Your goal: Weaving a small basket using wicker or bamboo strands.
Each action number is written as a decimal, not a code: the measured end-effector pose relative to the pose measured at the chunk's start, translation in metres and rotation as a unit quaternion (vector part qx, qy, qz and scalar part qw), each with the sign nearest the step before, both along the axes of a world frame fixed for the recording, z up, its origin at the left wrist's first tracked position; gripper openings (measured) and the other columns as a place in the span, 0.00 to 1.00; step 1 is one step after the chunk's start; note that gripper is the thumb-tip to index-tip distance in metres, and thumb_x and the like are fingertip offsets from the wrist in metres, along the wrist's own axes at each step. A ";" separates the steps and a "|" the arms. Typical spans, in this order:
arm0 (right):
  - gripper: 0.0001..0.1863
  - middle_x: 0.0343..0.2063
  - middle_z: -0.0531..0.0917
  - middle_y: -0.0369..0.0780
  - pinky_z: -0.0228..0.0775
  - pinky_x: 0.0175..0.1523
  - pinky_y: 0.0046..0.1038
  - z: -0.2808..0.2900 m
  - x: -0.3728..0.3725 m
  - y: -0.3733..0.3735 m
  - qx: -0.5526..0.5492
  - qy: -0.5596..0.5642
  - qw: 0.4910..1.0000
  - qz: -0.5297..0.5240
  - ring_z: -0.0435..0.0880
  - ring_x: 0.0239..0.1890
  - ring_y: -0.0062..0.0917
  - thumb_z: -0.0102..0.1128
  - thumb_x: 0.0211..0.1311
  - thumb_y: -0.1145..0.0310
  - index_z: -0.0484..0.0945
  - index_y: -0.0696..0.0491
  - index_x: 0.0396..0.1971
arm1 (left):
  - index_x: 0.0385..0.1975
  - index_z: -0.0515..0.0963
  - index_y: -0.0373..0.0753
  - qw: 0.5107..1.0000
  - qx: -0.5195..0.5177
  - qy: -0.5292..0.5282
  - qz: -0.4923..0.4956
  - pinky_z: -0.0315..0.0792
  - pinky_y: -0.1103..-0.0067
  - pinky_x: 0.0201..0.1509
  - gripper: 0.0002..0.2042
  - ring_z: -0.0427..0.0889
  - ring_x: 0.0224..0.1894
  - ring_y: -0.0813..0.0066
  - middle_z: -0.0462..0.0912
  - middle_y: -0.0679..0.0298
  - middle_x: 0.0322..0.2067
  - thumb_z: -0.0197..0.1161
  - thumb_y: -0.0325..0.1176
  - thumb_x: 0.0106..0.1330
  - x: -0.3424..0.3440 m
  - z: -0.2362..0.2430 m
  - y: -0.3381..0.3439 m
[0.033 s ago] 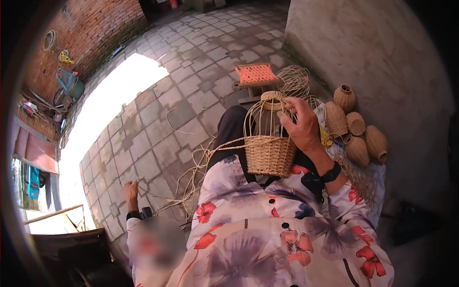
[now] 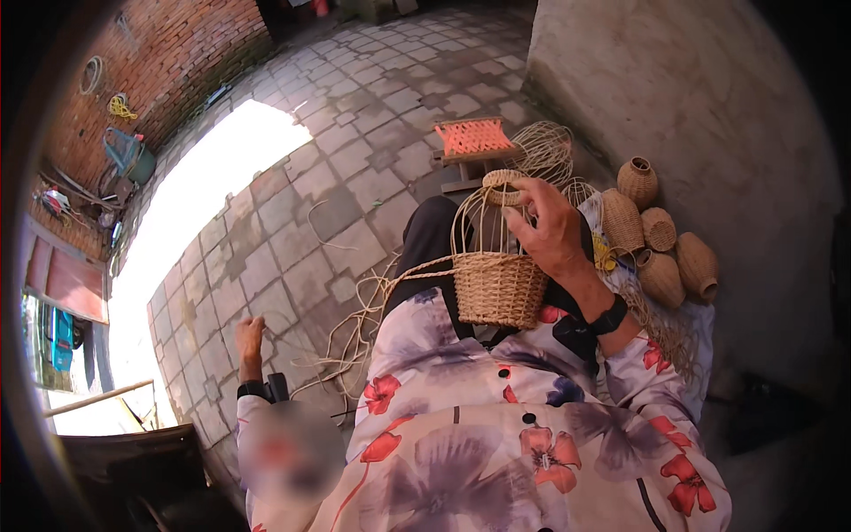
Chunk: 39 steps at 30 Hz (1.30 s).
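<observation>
A half-woven basket (image 2: 501,291) stands upright on my lap. Its lower body is closely woven, and bare bent stakes rise from it to a small woven collar (image 2: 502,178). My right hand (image 2: 551,223) grips the basket at this collar, thumb and fingers closed near its right side. Long weaving strands (image 2: 417,270) run left from the basket's woven edge and trail to the floor. Out to the left, well apart from the basket, my left hand (image 2: 251,337) has its fingers curled together; what they hold, if anything, is too small to make out.
Several finished woven vessels (image 2: 661,229) lie on the right by a plaster wall (image 2: 691,97). Ahead stands a low stool (image 2: 474,137) with orange webbing, beside a coil of strands (image 2: 543,149). Loose strands (image 2: 350,341) lie on the paving left of my legs.
My right hand has shifted slightly left, closer around the collar. The collar tilts a little. My left hand has moved slightly up and right.
</observation>
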State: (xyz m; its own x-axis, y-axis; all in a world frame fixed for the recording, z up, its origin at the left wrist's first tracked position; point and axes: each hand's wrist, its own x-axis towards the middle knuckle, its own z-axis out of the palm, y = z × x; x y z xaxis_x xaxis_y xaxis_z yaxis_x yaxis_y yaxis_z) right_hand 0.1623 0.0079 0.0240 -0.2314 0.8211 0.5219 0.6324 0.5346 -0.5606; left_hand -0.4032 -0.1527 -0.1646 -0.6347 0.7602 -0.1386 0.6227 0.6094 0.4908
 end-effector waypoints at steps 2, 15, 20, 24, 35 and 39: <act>0.16 0.31 0.80 0.44 0.70 0.45 0.38 -0.005 -0.012 0.014 0.081 -0.063 0.995 -0.005 0.79 0.39 0.39 0.64 0.49 0.68 0.74 0.56 0.39 | 0.32 0.76 0.40 0.915 0.163 -0.369 0.001 0.61 0.87 0.22 0.11 0.65 0.19 0.87 0.82 0.65 0.27 0.60 0.42 0.62 0.100 0.061 0.075; 0.03 0.20 0.78 0.40 0.66 0.33 0.38 -0.010 -0.015 0.019 0.099 -0.098 0.990 -0.011 0.79 0.26 0.37 0.56 0.49 0.74 0.74 0.52 0.26 | 0.40 0.80 0.39 0.835 0.081 -0.170 -0.516 0.74 0.75 0.33 0.13 0.79 0.27 0.75 0.78 0.62 0.23 0.63 0.38 0.60 0.312 0.140 0.146; 0.06 0.18 0.75 0.38 0.65 0.31 0.36 -0.032 0.011 0.010 0.080 -0.014 0.996 -0.036 0.77 0.24 0.35 0.56 0.48 0.80 0.75 0.51 0.26 | 0.45 0.75 0.37 0.778 0.129 -0.519 -0.330 0.76 0.82 0.40 0.11 0.80 0.35 0.79 0.81 0.64 0.38 0.58 0.35 0.68 0.273 0.166 0.150; 0.07 0.18 0.75 0.39 0.67 0.29 0.33 -0.038 0.019 0.007 0.060 0.052 0.996 -0.040 0.76 0.24 0.34 0.57 0.47 0.82 0.75 0.53 0.26 | 0.44 0.75 0.36 0.765 0.211 -0.527 -0.305 0.75 0.83 0.44 0.10 0.79 0.36 0.82 0.80 0.65 0.40 0.56 0.34 0.70 0.251 0.209 0.144; 0.07 0.20 0.75 0.40 0.68 0.29 0.32 -0.033 0.012 0.001 0.033 0.090 0.995 -0.019 0.76 0.24 0.33 0.56 0.48 0.83 0.76 0.54 0.27 | 0.31 0.80 0.37 0.838 0.154 -0.341 -0.398 0.73 0.80 0.33 0.06 0.79 0.29 0.80 0.81 0.65 0.31 0.63 0.32 0.61 0.360 0.175 0.159; 0.07 0.21 0.75 0.40 0.68 0.29 0.32 -0.031 0.015 -0.002 0.037 0.091 0.995 -0.013 0.77 0.24 0.33 0.56 0.49 0.83 0.76 0.54 0.27 | 0.31 0.80 0.39 0.849 0.309 0.060 -0.426 0.73 0.69 0.32 0.06 0.81 0.28 0.63 0.82 0.59 0.29 0.62 0.31 0.56 0.387 0.162 0.151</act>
State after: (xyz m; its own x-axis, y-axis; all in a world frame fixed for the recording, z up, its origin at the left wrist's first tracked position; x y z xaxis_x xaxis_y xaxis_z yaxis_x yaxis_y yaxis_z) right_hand 0.1768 0.0062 -0.0067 -0.1065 0.7831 0.6127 0.5379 0.5637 -0.6269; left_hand -0.0161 -0.0020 -0.0023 0.1994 0.8545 0.4797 0.7766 -0.4363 0.4545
